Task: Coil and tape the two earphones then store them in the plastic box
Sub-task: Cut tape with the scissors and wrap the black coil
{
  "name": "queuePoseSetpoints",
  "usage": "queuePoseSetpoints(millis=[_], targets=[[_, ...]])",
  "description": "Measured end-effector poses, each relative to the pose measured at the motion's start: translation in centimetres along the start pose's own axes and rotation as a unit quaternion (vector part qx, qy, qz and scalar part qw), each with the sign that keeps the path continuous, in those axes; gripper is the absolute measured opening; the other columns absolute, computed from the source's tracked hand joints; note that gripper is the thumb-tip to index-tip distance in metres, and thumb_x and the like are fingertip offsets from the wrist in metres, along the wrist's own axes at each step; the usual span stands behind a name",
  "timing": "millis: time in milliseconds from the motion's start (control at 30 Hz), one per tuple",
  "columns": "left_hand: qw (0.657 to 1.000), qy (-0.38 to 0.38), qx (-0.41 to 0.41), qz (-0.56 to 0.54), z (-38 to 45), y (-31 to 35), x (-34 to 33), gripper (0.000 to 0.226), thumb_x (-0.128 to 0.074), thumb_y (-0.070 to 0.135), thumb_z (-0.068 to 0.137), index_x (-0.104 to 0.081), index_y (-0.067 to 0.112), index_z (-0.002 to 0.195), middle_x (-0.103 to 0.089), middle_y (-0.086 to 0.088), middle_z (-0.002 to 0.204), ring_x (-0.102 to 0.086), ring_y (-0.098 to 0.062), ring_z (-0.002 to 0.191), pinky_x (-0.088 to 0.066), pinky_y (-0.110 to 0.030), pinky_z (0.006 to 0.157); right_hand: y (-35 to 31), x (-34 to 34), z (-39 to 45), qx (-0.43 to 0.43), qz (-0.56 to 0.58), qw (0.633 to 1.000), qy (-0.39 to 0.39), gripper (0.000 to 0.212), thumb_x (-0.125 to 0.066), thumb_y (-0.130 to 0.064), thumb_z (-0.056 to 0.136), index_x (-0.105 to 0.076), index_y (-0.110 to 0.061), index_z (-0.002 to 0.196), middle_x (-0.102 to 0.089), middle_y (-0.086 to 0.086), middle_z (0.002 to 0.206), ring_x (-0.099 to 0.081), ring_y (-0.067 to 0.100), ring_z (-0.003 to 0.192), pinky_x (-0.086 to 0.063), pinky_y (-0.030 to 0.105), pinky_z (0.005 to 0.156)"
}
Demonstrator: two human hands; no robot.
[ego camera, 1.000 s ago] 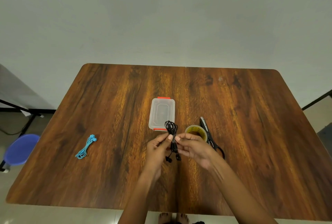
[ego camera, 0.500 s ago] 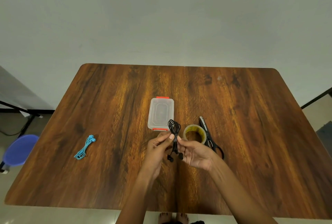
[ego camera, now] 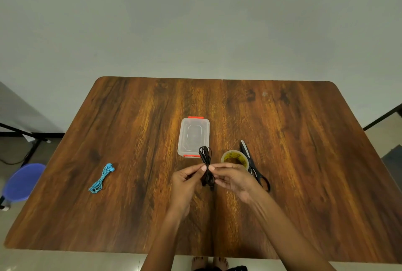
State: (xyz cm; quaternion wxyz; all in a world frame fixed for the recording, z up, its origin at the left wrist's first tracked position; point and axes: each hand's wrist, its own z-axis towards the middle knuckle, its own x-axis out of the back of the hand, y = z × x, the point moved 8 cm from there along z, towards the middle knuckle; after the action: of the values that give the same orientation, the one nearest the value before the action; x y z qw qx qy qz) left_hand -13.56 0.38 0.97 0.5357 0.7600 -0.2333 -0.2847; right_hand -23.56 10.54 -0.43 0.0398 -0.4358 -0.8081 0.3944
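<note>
1. Nearest to me, at the bottom edge of the view, I see bare toes on the floor, below the near edge of the wooden table.
2. My two forearms reach up over the table toward the plastic box, which I take as my landmark.
3. My left hand sits just nearer than the box, with thumb and forefinger curled together and pinching the middle of the black earphones.
4. My right hand faces it from the right and nips the same bundle at the same height, its other fingers loosely curled below.
5. The black earphones are a narrow upright coil between the two hands; the looped top overlaps the near right corner of the box, and the earbud end hangs down between my palms. I cannot tell whether any tape is on it.
6. The roll of clear tape lies flat just to the right of the box's near end, partly behind my right fingers.
7. Black-handled scissors lie right beside the tape, on its far side from the box, blades pointing away from me.
8. The blue earphones lie coiled well to the left of the box, near the table's left edge.
9. The box itself is clear, lid on, with red clasps at its near and far ends.
10. Off the table, far left of the box, stands a blue stool.
</note>
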Motion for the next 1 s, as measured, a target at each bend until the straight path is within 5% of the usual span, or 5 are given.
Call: queuePoseSetpoints(millis=[367,533,767,1000], targets=[[0.999,-0.001,0.034,0.039,0.1,-0.5,0.6,0.032,-0.075,0.022,0.072,-0.073,0.003,0.098,-0.075,-0.013,0.092,-0.070,-0.029,0.092,-0.054,-0.038,0.085,-0.1,-0.4,-0.2,0.015,-0.050,0.998,0.019,0.012,-0.068,-0.001,0.082,-0.072,-0.007,0.091,-0.072,0.006,0.086,-0.068,0.013,0.082,-0.055,0.020,0.064],[0.993,0.023,0.002,0.117,0.1,-0.1,0.6,0.019,-0.071,0.012,0.081,-0.074,0.002,0.097,-0.075,-0.011,0.087,-0.070,-0.022,0.084,-0.052,-0.027,0.071,-0.5,-0.4,-0.4,0.086,-0.102,0.990,0.040,0.016,-0.065,0.002,0.085,-0.070,0.002,0.100,-0.069,0.011,0.088,-0.066,0.011,0.077,-0.057,0.020,0.067],[0.972,0.031,-0.046,0.228,0.3,0.4,0.0,0.016,-0.060,0.009,0.090,-0.074,0.001,0.087,-0.073,-0.011,0.079,-0.069,-0.024,0.078,-0.053,-0.034,0.070,-0.4,-1.0,-0.6,0.102,-0.150,0.983,0.037,0.019,-0.061,-0.003,0.087,-0.075,-0.012,0.096,-0.073,0.007,0.094,-0.068,0.014,0.092,-0.057,0.021,0.074],[0.985,0.060,0.019,0.160,0.6,-0.5,0.5,0.018,-0.057,0.010,0.093,-0.071,0.013,0.082,-0.072,-0.009,0.080,-0.067,-0.023,0.081,-0.052,-0.032,0.074,-0.8,-0.8,-0.7,0.121,-0.075,0.989,0.041,0.011,-0.064,-0.002,0.085,-0.070,-0.002,0.094,-0.075,0.012,0.088,-0.073,0.018,0.084,-0.059,0.023,0.074]])
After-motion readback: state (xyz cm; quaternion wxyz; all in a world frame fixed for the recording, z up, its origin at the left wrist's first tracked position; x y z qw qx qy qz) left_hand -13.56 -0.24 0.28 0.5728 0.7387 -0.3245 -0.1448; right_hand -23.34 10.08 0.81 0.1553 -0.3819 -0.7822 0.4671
